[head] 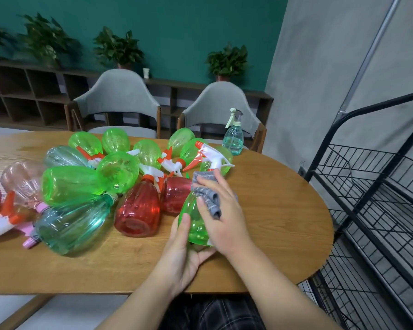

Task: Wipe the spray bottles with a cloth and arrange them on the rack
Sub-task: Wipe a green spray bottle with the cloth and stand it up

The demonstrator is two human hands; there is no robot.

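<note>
Hands work nearest the camera, at the near right edge of a wooden table (260,234). The left hand (184,253) cups the base of a green bottle (196,222) from below, thumb curled up its side and fingers wrapped under it. The right hand (222,210) lies over the bottle's upper body, fingers folded down on a grey cloth (208,196) that is pressed against the plastic. The bottle stands tilted away from the person, its white trigger head (212,156) with an orange nozzle pointing up and left. Just left of it lie two red bottles (138,208) on their sides, and beside them a teal bottle (74,225) with its base toward the camera. Behind these sits a heap of more green bottles (117,167), lying at all angles and touching one another, with pale pink ones (24,182) at the left edge. At the far right end of the table a small pale-teal sprayer (233,136) stands upright, apart from the heap. A black wire rack (372,186) stands beside the table on the right, its shelves bare where visible. Beyond the table are two grey chairs (119,96), a low shelf unit (29,91) and potted plants (227,60) against a green wall.
</note>
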